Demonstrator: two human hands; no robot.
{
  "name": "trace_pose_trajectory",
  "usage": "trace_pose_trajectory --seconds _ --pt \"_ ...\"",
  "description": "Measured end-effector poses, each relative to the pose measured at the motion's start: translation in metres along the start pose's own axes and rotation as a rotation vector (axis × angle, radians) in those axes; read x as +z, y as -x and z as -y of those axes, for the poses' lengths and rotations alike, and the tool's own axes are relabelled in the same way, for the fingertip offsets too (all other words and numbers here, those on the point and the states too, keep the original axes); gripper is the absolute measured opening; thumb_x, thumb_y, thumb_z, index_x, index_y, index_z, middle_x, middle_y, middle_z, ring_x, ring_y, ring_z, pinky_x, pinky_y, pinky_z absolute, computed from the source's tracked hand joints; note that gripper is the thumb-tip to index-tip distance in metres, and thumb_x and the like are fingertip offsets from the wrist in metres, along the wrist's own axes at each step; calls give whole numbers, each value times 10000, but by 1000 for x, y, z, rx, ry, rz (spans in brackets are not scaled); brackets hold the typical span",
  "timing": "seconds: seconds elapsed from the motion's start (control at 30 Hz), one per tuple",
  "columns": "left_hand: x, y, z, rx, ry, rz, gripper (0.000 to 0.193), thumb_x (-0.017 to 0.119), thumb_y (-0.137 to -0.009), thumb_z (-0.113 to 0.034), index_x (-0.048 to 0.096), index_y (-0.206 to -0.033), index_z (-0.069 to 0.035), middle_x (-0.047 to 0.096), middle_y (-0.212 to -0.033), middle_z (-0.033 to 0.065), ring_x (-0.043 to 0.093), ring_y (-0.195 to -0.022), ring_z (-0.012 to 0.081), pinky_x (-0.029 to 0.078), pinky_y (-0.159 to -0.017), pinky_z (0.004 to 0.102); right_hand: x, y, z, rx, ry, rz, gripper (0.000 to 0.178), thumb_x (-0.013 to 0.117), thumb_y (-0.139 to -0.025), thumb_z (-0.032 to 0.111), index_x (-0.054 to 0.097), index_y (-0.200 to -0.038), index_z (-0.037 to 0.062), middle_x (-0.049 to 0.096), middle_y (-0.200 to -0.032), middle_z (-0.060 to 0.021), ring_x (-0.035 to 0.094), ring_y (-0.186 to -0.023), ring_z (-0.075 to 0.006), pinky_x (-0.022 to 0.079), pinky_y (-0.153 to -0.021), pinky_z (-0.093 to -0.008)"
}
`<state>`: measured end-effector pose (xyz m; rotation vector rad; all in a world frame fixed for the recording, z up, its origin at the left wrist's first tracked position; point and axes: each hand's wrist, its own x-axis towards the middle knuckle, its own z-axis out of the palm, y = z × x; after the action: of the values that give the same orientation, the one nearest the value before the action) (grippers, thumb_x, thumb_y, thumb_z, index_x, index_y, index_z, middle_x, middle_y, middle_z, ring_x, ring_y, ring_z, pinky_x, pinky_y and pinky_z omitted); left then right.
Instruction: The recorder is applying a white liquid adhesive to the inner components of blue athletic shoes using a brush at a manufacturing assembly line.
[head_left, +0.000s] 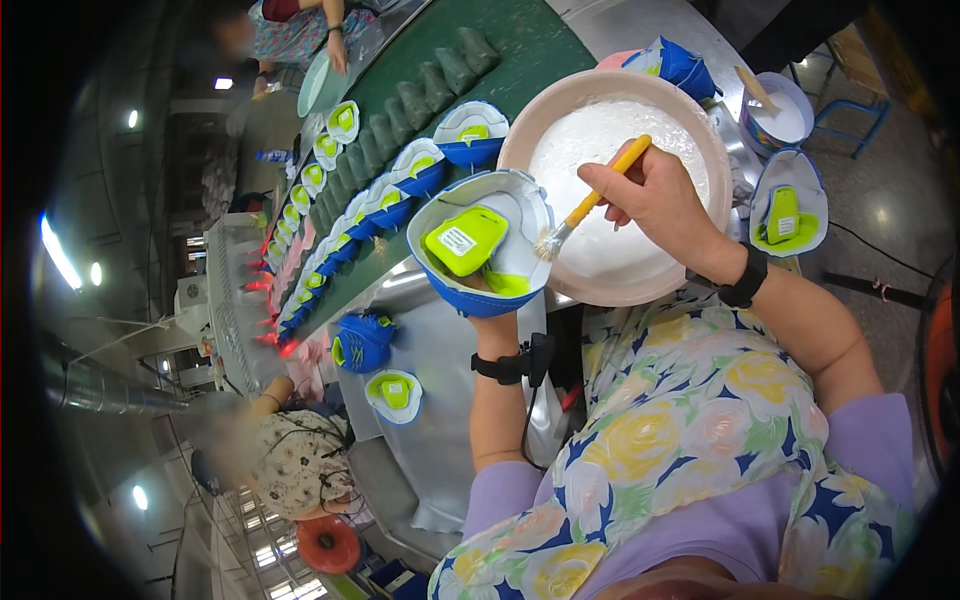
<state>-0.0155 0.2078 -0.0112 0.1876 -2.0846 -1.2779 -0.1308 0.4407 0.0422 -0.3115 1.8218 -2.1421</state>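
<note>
My left hand (493, 324), mostly hidden beneath it, holds up a blue shoe upper (427, 250) with its underside facing me. White margins ring a neon green patch with a white label. Between the fingers of my right hand (655, 195) is a paintbrush (607, 190) with a yellow handle. Its pale bristles touch or nearly touch the upper's white right edge; I cannot tell which. Beneath my right hand stands a wide pinkish basin (520, 135) of thick white liquid (590, 130).
On the green conveyor belt (410, 240), several blue uppers (470, 133) line up beside dark shoe-shaped pieces (437, 85). More uppers (790, 205) lie right of the basin and on the metal table (440, 400). A small bucket (780, 112) holds another brush. Two co-workers stand along the belt.
</note>
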Motion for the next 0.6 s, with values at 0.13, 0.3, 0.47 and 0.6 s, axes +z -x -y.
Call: trace_pose_trajectory --seconds 0.13,0.3,0.47,0.6 --pt "-2 -8 -10 -3 206 -130 604 564 -966 -337 340 -1441 -39 495 -1386 158 541 -1231 269 458 -1036 419 3 8 1 68 -32 27 383 708 -871 316 623 -842 -56 652 -687 -88 628 -563 -111 501 -524 -225" --pt "4 -16 -25 227 233 -251 511 538 -973 -245 382 -1412 -34 496 -1388 180 563 -1205 313 520 -977 431 3 14 7 62 -13 61 376 702 -878 308 622 -846 -58 652 -683 -90 626 -564 -106 503 -529 -226" --pt "2 -26 -26 446 -5 -173 516 591 -945 -211 417 -1395 -27 519 -1371 176 590 -1161 309 519 -977 418 3 21 15 21 45 79 365 714 -873 299 612 -854 -51 646 -667 -79 620 -561 -105 494 -536 -227" --pt "-4 -32 -38 238 -96 -206 476 615 -936 -212 478 -1347 -16 582 -1296 158 618 -1121 266 526 -959 399 -2 17 14 -43 66 97 332 736 -857 284 618 -881 -25 646 -659 -68 630 -559 -114 498 -540 -229"
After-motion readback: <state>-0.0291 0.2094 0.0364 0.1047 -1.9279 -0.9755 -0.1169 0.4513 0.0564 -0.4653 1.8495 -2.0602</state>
